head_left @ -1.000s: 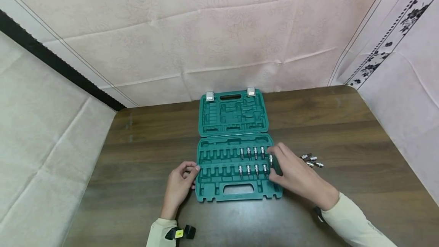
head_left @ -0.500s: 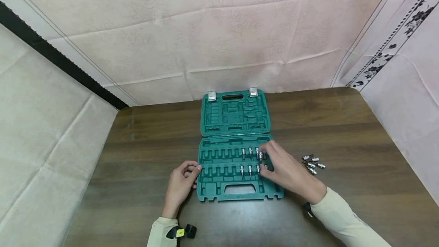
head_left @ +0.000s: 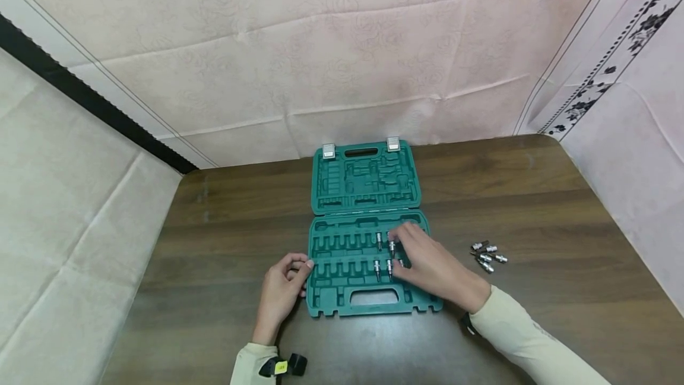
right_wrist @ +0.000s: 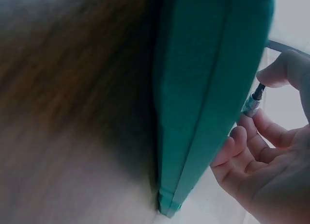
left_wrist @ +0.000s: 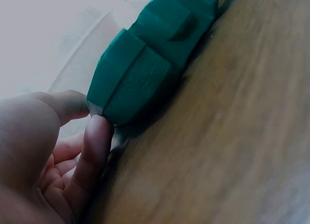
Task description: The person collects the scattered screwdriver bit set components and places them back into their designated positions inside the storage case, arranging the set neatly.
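An open green socket case [head_left: 325, 290] lies on the table with its lid [head_left: 366, 180] folded back. My left hand [head_left: 280, 287] holds the case's left edge; the left wrist view shows thumb and index finger at the corner of the green case [left_wrist: 131, 78]. Over the right half of the tray, my right hand [head_left: 435, 263] pinches a bit socket [right_wrist: 252, 104], its dark tip at the thumb and its silver end at the fingers. Other bit sockets, such as one in the upper row [head_left: 379, 241] and one in the lower row [head_left: 377, 270], sit left of that hand, which hides part of both rows.
Several loose bit sockets [head_left: 486, 257] lie in a small pile on the wooden table [head_left: 540, 212] to the right of the case. A pale patterned cloth [head_left: 342, 64] hangs behind the table's far edge.
My right hand has moved left across the tray with the bit socket between its fingers, away from the right edge. The left hand has stayed at the case's left edge.
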A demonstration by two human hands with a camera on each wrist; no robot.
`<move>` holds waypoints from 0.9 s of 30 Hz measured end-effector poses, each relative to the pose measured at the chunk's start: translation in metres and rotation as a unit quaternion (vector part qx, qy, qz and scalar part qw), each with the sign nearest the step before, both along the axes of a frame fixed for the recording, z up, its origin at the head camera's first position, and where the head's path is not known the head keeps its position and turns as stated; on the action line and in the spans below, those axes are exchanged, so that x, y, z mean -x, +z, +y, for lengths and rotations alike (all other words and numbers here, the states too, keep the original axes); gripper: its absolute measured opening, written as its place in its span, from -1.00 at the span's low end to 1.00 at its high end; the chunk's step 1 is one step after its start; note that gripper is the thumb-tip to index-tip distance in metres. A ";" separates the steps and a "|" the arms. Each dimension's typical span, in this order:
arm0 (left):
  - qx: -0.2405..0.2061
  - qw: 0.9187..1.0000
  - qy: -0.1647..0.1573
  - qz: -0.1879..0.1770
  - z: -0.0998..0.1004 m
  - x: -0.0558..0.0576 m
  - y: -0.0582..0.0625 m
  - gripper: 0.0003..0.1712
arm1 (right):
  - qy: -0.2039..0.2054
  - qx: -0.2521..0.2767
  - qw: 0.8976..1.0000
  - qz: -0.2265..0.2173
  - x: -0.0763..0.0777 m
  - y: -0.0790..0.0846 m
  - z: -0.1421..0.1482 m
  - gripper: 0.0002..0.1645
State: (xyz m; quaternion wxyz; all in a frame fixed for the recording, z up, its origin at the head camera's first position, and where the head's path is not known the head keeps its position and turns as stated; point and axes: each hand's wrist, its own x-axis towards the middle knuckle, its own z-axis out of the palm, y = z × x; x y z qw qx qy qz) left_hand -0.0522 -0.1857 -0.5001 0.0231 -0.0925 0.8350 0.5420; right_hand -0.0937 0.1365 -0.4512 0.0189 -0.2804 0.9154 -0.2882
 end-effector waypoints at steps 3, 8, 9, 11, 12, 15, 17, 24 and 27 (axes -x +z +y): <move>-0.001 1.000 -0.002 0.000 0.000 0.000 0.000 -0.79 | 0.006 -0.007 1.000 0.009 0.002 0.000 -0.004 -0.47; -0.003 1.000 -0.003 -0.001 0.001 0.000 0.001 -0.78 | 0.022 -0.022 0.999 0.020 0.008 0.001 -0.010 -0.50; -0.003 1.000 -0.002 -0.001 0.001 -0.001 0.001 -0.79 | 0.025 -0.022 0.999 0.020 0.009 0.001 -0.012 -0.50; -0.003 1.000 -0.001 -0.001 0.001 -0.001 0.000 -0.79 | 0.029 -0.019 0.999 0.019 0.011 0.001 -0.013 -0.50; -0.003 1.000 -0.001 -0.001 0.001 -0.001 0.000 -0.79 | 0.029 -0.018 0.999 0.020 0.011 0.001 -0.014 -0.50; -0.004 1.000 -0.001 -0.001 0.001 -0.001 0.001 -0.79 | 0.028 -0.016 0.999 0.016 0.013 0.001 -0.017 -0.49; -0.002 1.000 -0.001 -0.001 0.001 -0.001 0.001 -0.79 | 0.026 -0.019 0.999 0.011 0.014 0.001 -0.020 -0.48; 0.000 1.000 0.002 0.000 0.001 0.000 0.000 -0.80 | 0.018 -0.033 0.999 -0.006 0.019 0.002 -0.028 -0.51; 0.001 1.000 0.002 0.000 0.001 0.001 0.000 -0.80 | 0.017 -0.041 0.999 -0.007 0.020 0.000 -0.028 -0.52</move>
